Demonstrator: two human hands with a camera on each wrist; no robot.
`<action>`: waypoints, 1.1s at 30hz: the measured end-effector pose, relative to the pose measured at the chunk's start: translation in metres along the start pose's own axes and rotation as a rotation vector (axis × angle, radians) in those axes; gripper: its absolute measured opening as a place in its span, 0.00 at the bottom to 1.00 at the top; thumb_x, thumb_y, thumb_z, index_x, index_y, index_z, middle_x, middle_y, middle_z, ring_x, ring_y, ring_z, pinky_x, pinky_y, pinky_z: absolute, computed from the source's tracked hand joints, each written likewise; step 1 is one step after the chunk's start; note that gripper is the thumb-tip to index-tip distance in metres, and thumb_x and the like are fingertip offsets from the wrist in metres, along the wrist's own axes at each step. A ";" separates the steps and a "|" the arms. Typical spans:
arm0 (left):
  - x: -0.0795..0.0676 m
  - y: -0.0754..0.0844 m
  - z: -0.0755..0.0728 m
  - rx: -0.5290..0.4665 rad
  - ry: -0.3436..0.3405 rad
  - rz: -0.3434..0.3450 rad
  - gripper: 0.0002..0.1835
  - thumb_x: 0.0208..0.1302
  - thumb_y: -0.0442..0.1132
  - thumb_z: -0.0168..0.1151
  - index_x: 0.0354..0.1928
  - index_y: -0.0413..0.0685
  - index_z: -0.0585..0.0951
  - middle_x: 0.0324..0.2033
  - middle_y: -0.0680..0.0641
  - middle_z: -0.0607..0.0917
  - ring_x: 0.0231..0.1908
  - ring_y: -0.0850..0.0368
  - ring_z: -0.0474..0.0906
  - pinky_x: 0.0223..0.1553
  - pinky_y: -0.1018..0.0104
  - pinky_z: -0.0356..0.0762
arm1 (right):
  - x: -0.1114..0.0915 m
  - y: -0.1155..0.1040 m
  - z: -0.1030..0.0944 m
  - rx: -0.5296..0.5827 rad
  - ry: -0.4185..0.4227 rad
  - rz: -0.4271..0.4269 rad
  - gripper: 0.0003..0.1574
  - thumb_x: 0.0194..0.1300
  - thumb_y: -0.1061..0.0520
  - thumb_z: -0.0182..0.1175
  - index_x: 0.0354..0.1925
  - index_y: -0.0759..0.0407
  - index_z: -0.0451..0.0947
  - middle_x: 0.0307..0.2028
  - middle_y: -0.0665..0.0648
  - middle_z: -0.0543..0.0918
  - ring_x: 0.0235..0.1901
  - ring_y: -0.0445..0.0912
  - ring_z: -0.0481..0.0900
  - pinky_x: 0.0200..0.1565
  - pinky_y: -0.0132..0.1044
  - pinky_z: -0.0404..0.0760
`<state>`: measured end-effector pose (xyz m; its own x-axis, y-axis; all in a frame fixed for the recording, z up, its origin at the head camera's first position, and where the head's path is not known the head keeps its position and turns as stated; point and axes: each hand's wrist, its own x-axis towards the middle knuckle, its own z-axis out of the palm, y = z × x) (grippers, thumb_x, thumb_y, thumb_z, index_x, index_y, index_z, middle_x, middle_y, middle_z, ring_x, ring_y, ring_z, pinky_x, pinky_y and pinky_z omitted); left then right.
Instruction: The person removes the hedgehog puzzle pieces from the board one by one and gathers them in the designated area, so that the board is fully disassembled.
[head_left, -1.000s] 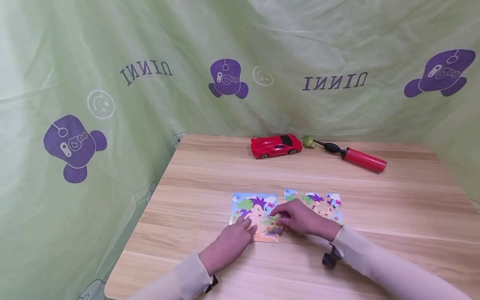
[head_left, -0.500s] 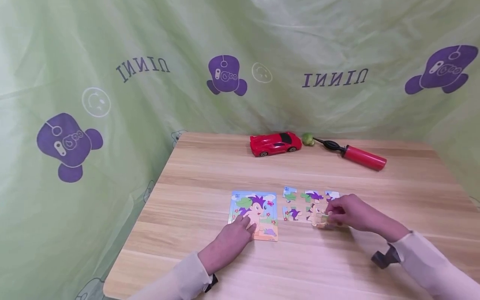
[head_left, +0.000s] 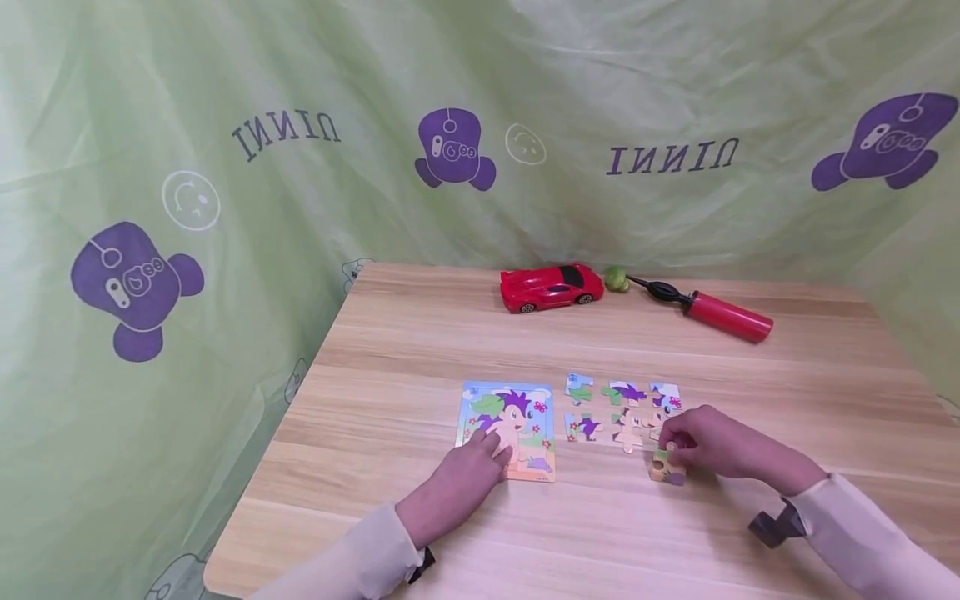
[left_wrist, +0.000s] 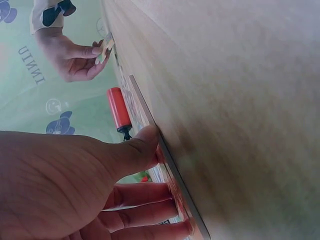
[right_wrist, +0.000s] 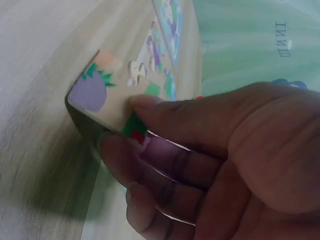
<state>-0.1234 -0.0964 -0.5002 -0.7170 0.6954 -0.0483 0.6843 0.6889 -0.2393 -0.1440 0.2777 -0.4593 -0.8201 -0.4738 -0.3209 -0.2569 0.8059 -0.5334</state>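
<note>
In the head view my left hand (head_left: 463, 485) rests on the lower left part of a square puzzle board (head_left: 534, 425) printed with a purple-haired hedgehog. Its thumb lies at the board's near edge, and the other fingers touch the printed face, as the left wrist view shows. My right hand (head_left: 720, 446) pinches a puzzle piece (right_wrist: 90, 92) between thumb and fingers, tilted up close over the table. That piece bears a purple fruit with green leaves. Beyond it, several loose puzzle pieces (head_left: 628, 392) lie in two rows to the right of the board.
A red toy car (head_left: 551, 290) stands at the back of the table (head_left: 375, 375). Right of it lie a small green object (head_left: 617, 279) and a red hand pump (head_left: 727, 316) with a black nozzle. A green printed curtain (head_left: 375, 208) hangs behind.
My right hand has moved from the board out to the right, to the end of the loose pieces' lower row, with the pinched piece now tilted nearer me. The left hand stays on the board.
</note>
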 end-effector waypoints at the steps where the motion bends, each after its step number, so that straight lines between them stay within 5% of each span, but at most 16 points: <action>1: 0.000 0.000 0.000 0.000 -0.005 -0.001 0.19 0.72 0.50 0.57 0.60 0.56 0.83 0.44 0.52 0.82 0.44 0.59 0.75 0.35 0.75 0.83 | 0.000 0.000 0.000 -0.016 -0.007 -0.003 0.04 0.61 0.56 0.69 0.36 0.48 0.83 0.24 0.43 0.75 0.25 0.35 0.68 0.28 0.28 0.69; 14: -0.002 -0.001 0.001 -0.025 0.001 0.003 0.19 0.72 0.50 0.57 0.60 0.55 0.83 0.43 0.52 0.83 0.43 0.59 0.76 0.38 0.74 0.83 | -0.007 -0.021 -0.014 -0.244 0.167 -0.024 0.10 0.61 0.51 0.70 0.41 0.52 0.87 0.31 0.40 0.85 0.29 0.30 0.75 0.33 0.30 0.78; 19: -0.002 -0.004 0.001 -0.024 0.050 0.020 0.13 0.69 0.48 0.61 0.50 0.56 0.88 0.42 0.54 0.84 0.42 0.60 0.76 0.38 0.75 0.83 | 0.008 -0.040 -0.013 -0.250 0.188 -0.075 0.09 0.62 0.51 0.69 0.41 0.50 0.87 0.30 0.39 0.84 0.29 0.31 0.74 0.33 0.29 0.79; 26: -0.004 -0.009 0.000 -0.075 0.062 0.036 0.13 0.70 0.48 0.60 0.42 0.50 0.89 0.41 0.51 0.82 0.40 0.61 0.73 0.37 0.76 0.81 | 0.050 -0.082 0.015 -0.218 0.188 -0.239 0.08 0.66 0.54 0.65 0.43 0.51 0.87 0.36 0.43 0.87 0.34 0.35 0.79 0.40 0.34 0.83; 33: -0.008 -0.015 0.003 -0.160 0.054 -0.001 0.12 0.68 0.37 0.62 0.50 0.44 0.87 0.62 0.43 0.80 0.58 0.50 0.78 0.46 0.70 0.85 | 0.090 -0.119 0.064 -0.372 0.180 -0.385 0.21 0.68 0.51 0.62 0.56 0.58 0.81 0.49 0.54 0.85 0.49 0.47 0.83 0.52 0.44 0.85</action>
<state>-0.1283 -0.1123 -0.4988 -0.7124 0.7017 0.0047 0.6991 0.7103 -0.0819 -0.1543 0.1166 -0.4741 -0.6972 -0.7168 -0.0012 -0.6914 0.6729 -0.2632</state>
